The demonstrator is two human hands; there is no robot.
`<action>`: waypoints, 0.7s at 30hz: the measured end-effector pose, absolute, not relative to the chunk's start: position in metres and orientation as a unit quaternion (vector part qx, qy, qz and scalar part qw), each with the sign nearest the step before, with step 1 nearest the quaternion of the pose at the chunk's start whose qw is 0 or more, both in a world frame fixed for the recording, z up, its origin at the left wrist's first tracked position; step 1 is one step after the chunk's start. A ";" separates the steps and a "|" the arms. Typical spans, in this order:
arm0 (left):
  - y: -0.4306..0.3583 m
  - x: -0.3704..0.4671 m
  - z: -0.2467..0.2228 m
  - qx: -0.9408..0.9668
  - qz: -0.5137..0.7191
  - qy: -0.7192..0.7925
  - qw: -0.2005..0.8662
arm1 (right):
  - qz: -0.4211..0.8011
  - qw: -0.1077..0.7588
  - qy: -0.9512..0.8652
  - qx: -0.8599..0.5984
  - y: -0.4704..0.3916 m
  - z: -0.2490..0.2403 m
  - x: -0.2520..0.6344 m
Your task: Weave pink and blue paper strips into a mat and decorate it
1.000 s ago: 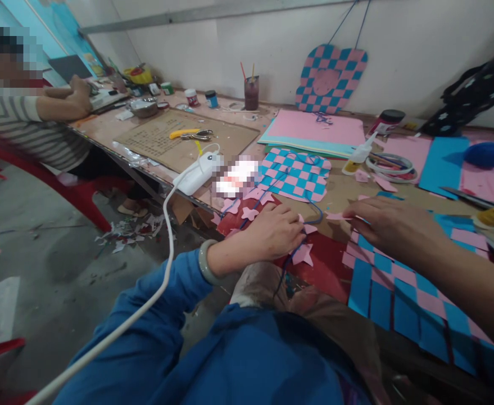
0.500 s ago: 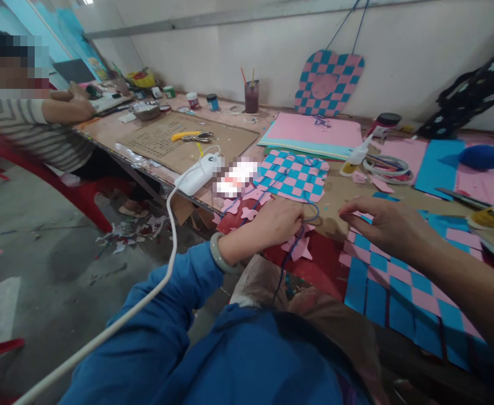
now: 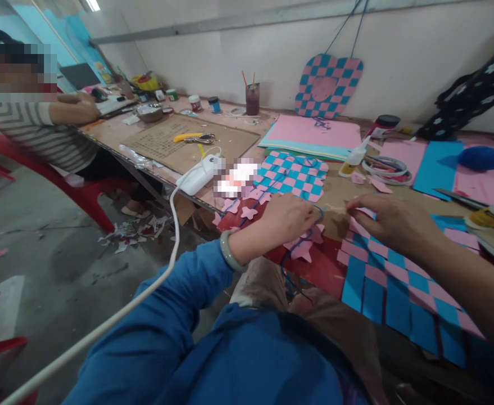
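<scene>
At frame centre, the left hand point(image 3: 288, 220) closes on a blue cord point(image 3: 294, 254) above pink paper flowers point(image 3: 300, 248); right of it, the right hand point(image 3: 392, 223) apparently pinches the large pink-and-blue woven mat point(image 3: 392, 284), lower right.

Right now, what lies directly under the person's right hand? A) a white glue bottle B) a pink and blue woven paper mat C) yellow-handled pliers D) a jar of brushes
B: the right hand rests over the near corner of the pink and blue woven paper mat; the pliers, glue bottle and brush jar sit farther back.
</scene>
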State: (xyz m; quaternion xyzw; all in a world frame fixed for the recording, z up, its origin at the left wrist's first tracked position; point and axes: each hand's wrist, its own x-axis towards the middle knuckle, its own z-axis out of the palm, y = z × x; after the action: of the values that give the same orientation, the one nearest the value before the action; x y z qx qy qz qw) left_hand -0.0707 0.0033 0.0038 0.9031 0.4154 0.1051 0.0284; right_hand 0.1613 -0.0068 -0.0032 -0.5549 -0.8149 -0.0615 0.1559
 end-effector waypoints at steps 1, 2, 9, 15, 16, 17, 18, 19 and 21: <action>0.004 -0.067 0.003 0.908 0.098 0.405 0.035 | -0.058 0.152 -0.815 -0.557 -0.007 -0.002 0.161; 0.004 -0.064 0.002 0.913 0.090 0.397 0.040 | -0.051 0.152 -0.813 -0.559 -0.007 -0.001 0.159; 0.007 -0.062 -0.004 0.927 0.061 0.370 0.029 | 0.027 0.179 -0.778 -0.601 -0.015 0.017 0.157; 0.007 -0.064 -0.013 0.925 0.087 0.369 0.003 | 0.071 0.203 -0.660 -0.719 -0.021 0.029 0.174; 0.007 -0.064 -0.014 0.925 0.090 0.368 0.002 | 0.084 0.217 -0.634 -0.738 -0.023 0.029 0.176; 0.007 -0.064 -0.014 0.925 0.092 0.368 0.002 | 0.093 0.235 -0.612 -0.749 -0.025 0.029 0.178; 0.007 -0.064 -0.015 0.925 0.092 0.369 0.005 | 0.100 0.254 -0.599 -0.753 -0.027 0.028 0.180; 0.007 -0.065 -0.015 0.925 0.092 0.370 0.007 | 0.101 0.278 -0.593 -0.749 -0.030 0.027 0.182; 0.007 -0.065 -0.015 0.923 0.092 0.374 0.010 | 0.080 0.337 -0.602 -0.720 -0.035 0.025 0.187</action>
State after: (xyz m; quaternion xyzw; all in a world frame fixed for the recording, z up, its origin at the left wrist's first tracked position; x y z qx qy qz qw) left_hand -0.0651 0.0073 -0.0154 0.9230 0.3735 0.0917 0.0102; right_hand 0.1867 -0.0348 0.0251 -0.7196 -0.6018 0.0805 0.3369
